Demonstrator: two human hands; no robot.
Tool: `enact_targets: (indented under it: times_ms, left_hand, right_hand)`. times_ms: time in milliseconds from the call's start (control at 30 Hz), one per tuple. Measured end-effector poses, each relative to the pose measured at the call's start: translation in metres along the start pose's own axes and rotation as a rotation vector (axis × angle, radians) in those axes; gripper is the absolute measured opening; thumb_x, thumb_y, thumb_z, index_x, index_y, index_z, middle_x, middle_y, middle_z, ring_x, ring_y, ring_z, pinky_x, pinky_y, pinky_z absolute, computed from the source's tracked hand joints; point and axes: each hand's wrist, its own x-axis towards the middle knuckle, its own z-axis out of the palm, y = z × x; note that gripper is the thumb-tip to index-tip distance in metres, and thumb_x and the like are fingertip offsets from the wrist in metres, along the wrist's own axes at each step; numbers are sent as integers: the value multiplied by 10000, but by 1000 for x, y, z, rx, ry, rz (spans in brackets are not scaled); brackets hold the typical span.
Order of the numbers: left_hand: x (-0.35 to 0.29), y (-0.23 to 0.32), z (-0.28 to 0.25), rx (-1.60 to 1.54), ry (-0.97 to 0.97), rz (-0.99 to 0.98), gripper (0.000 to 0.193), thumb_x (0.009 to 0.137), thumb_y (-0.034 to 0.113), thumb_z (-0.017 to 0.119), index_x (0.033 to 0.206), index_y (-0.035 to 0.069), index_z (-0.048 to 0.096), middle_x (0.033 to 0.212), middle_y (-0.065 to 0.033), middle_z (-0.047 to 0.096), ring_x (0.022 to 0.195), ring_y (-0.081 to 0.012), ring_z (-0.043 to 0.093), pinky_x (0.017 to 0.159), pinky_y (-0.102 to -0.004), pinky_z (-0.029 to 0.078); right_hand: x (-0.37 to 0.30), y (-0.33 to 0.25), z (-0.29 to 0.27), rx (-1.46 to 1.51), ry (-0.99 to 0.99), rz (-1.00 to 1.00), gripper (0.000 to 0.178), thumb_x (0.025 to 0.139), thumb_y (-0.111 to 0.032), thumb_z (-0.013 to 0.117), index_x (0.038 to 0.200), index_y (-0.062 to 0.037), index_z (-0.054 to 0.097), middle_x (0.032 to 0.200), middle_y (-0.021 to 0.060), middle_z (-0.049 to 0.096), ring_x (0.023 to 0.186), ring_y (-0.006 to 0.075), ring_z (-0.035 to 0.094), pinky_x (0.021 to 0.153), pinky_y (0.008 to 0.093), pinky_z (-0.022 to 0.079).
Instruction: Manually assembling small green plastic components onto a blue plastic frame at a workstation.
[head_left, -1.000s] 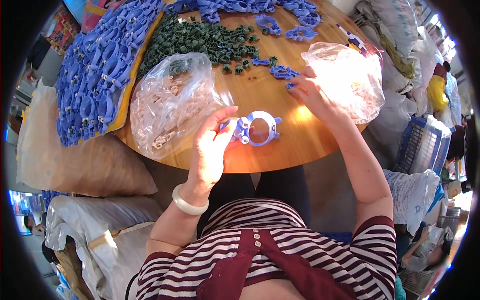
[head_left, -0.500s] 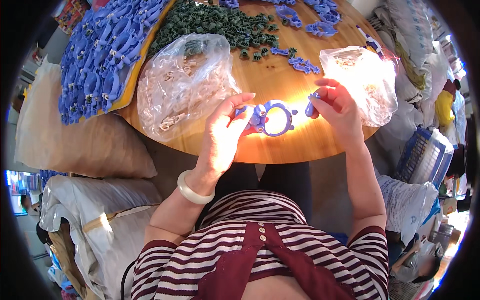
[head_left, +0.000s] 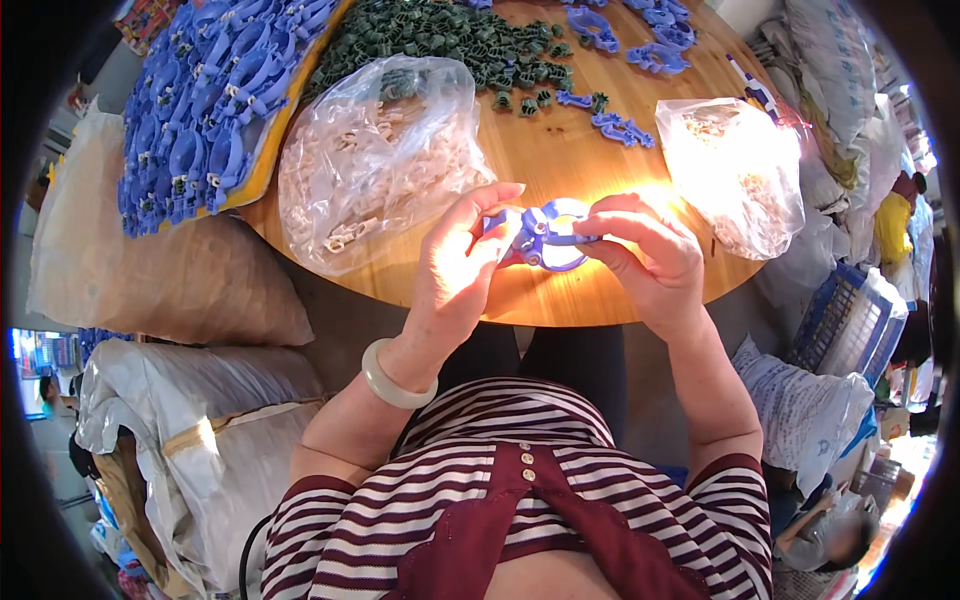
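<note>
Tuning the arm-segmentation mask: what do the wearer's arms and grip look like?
Short sleeves striped maroon and white, maroon edging. Smooth off-white bangle on the left arm; the right arm shows no band. Left grip and right grip: no gloves.

Open lane up wooden table [head_left: 548, 150] between left bag [head_left: 385, 170] and right bag [head_left: 735, 180]; left hand [head_left: 460, 255] and right hand [head_left: 655, 250] block near end, green pile [head_left: 435, 50] far left (yellow-edged tray [head_left: 271, 150] beyond).

One held blue ring piece [head_left: 537, 229], two tabletop bags [head_left: 385, 160] [head_left: 740, 180], one bangle [head_left: 381, 384], three buttons [head_left: 527, 460]
</note>
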Motion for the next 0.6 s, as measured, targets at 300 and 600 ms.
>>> enact_targets:
  times_ms: [300,600]
  left_hand:
    - [-2,-1,-2,90,-27,58,337,892,-73,402,1215,-1,466,995,-76,563,918,-109,548,823,-229,457]
    - [-9,2,2,123,-59,107,315,915,18,474,1230,24,462,986,-51,556,914,-99,540,821,-236,476]
  right_hand:
    - [2,3,4,-43,-2,-20,196,680,59,683,858,-16,649,809,92,620,750,203,601,671,276,473]
    - [7,6,1,-89,-78,18,213,695,70,656,874,-44,636,785,66,590,765,210,571,649,283,470]
